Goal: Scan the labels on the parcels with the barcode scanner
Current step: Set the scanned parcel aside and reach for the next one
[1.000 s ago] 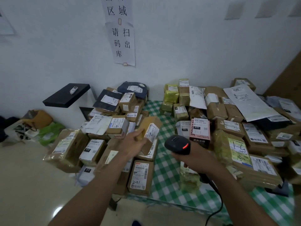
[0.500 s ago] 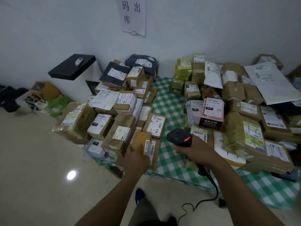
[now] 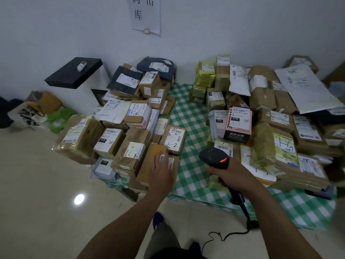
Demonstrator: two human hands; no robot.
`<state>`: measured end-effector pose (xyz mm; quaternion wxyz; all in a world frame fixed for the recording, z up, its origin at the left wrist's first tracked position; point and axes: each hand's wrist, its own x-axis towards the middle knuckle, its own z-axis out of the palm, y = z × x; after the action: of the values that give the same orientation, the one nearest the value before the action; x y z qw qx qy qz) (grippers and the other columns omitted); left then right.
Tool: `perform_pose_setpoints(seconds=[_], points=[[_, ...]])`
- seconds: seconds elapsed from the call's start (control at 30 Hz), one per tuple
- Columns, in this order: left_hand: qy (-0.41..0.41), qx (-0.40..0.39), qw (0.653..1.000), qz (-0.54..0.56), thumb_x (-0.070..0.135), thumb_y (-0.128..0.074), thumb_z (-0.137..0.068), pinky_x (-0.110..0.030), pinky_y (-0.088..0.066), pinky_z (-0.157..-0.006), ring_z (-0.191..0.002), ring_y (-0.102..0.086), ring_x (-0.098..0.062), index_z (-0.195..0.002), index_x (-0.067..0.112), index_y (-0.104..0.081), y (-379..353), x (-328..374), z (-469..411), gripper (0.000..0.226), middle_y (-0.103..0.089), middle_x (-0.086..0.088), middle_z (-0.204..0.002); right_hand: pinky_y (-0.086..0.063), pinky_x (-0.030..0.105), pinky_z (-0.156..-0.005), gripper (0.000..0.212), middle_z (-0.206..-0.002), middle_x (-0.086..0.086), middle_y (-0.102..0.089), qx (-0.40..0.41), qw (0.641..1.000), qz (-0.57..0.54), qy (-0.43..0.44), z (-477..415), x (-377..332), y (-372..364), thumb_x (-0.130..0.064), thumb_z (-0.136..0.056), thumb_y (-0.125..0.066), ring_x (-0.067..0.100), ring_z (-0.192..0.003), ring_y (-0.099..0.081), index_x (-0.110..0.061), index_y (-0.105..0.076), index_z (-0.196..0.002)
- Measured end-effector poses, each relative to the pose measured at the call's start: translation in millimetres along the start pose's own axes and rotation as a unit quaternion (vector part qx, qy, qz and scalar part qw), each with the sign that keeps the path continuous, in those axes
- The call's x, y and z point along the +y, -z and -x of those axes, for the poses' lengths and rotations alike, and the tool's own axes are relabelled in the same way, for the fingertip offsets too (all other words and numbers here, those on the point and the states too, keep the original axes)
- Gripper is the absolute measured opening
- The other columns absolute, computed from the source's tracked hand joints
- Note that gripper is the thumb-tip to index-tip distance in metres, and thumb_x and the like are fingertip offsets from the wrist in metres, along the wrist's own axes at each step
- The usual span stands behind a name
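Both hands sit near the 3-2 parcel [image 3: 173,141]. The left hand [image 3: 162,177], gripping the brown parcel [image 3: 153,161] a moment ago, now rests straight-fingered on it, just nearer the person. To the right, the right hand [image 3: 234,177] still clutches the barcode scanner [image 3: 214,157].
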<state>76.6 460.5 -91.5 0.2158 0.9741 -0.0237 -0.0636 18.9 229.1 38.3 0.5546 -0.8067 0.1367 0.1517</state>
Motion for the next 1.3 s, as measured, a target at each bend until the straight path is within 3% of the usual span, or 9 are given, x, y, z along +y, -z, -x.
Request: perform_pose_setpoints(seconds=[0.17,0.33,0.43,0.6,0.77,0.93,1.1,1.2,1.3], points=[[-0.055,-0.043,0.983,0.168,0.036,-0.062,-0.1,-0.037,-0.032,-0.117,-0.145,-0.035,-0.022,-0.15,0.023,-0.046,-6,78,-15,0.054,-0.037,0.0,-0.157,-0.055,0.033,-0.067,0.018,-0.087,-0.002,-0.079,0.073,0.994,-0.065,-0.038,15,24,30,-0.032,-0.091,-0.077,0.012,-0.061,-0.064,-0.028,-0.069,-0.108],[0.019,-0.206,0.923,0.324,0.048,-0.066,-0.096,-0.025,-0.042,-0.098,-0.126,-0.055,-0.013,-0.142,0.022,-0.055,-21,151,-25,0.054,-0.056,0.011,-0.137,-0.052,0.033,-0.065,0.023,-0.085,0.001,-0.079,0.132,0.982,-0.117,-0.072,31,44,50,-0.04,-0.089,-0.078,0.011,-0.054,-0.059,-0.022,-0.072,-0.102],[0.052,-0.235,0.915,0.323,0.04,-0.072,-0.094,-0.032,-0.048,-0.103,-0.127,-0.06,-0.021,-0.142,0.025,-0.058,-36,162,-28,0.052,-0.062,0.001,-0.141,-0.049,0.034,-0.064,0.018,-0.088,0.006,-0.079,0.14,0.977,-0.134,-0.084,40,53,55,-0.035,-0.089,-0.079,0.01,-0.053,-0.058,-0.022,-0.071,-0.098],[0.085,-0.212,0.894,0.385,0.021,-0.073,-0.094,-0.038,-0.053,-0.101,-0.121,-0.063,-0.025,-0.138,0.018,-0.06,-41,154,-19,0.046,-0.066,-0.005,-0.136,-0.049,0.034,-0.065,0.018,-0.09,0.006,-0.078,0.15,0.975,-0.145,-0.081,45,66,58,-0.026,-0.091,-0.077,0.009,-0.054,-0.059,-0.019,-0.07,-0.107],[0.095,-0.192,0.872,0.44,0.023,-0.075,-0.093,-0.03,-0.052,-0.095,-0.112,-0.065,-0.015,-0.133,0.029,-0.062,-23,133,10,0.042,-0.069,0.007,-0.127,-0.054,0.032,-0.069,0.019,-0.096,-0.004,-0.074,0.172,0.969,-0.17,-0.049,40,59,46,-0.029,-0.093,-0.075,0.011,-0.063,-0.07,-0.038,-0.062,-0.105],[0.085,-0.149,0.864,0.474,0.021,-0.079,-0.089,-0.01,-0.048,-0.072,-0.102,-0.064,0.001,-0.136,0.039,-0.052,-4,116,37,0.057,-0.068,0.017,-0.114,-0.057,0.038,-0.073,0.029,-0.101,-0.004,-0.075,0.163,0.972,-0.166,-0.034,29,47,26,-0.033,-0.092,-0.076,0.019,-0.08,-0.076,-0.033,-0.065,-0.118],[0.038,-0.135,0.87,0.473,0.008,-0.081,-0.086,-0.008,-0.053,-0.069,-0.1,-0.066,0.007,-0.139,0.031,-0.054,6,112,38,0.065,-0.067,0.021,-0.111,-0.059,0.047,-0.083,0.024,-0.094,-0.006,-0.077,0.146,0.981,-0.129,-0.007,22,33,14,-0.037,-0.09,-0.078,0.02,-0.085,-0.073,-0.04,-0.066,-0.111],[0.028,-0.085,0.864,0.496,0.001,-0.082,-0.083,-0.016,-0.057,-0.076,-0.099,-0.07,0.003,-0.137,0.028,-0.058,9,108,30,0.065,-0.073,0.015,-0.109,-0.059,0.046,-0.078,0.029,-0.091,-0.002,-0.079,0.115,0.986,-0.118,0.006,20,23,15,-0.035,-0.09,-0.078,0.021,-0.081,-0.076,-0.035,-0.066,-0.117],[0.015,-0.034,0.874,0.484,0.009,-0.083,-0.084,-0.032,-0.06,-0.089,-0.107,-0.069,-0.003,-0.138,0.041,-0.053,11,105,19,0.069,-0.072,0.019,-0.117,-0.055,0.03,-0.063,0.036,-0.098,-0.004,-0.078,0.086,0.989,-0.121,0.018,20,7,18,-0.031,-0.092,-0.077,0.022,-0.077,-0.077,-0.034,-0.063,-0.126]])
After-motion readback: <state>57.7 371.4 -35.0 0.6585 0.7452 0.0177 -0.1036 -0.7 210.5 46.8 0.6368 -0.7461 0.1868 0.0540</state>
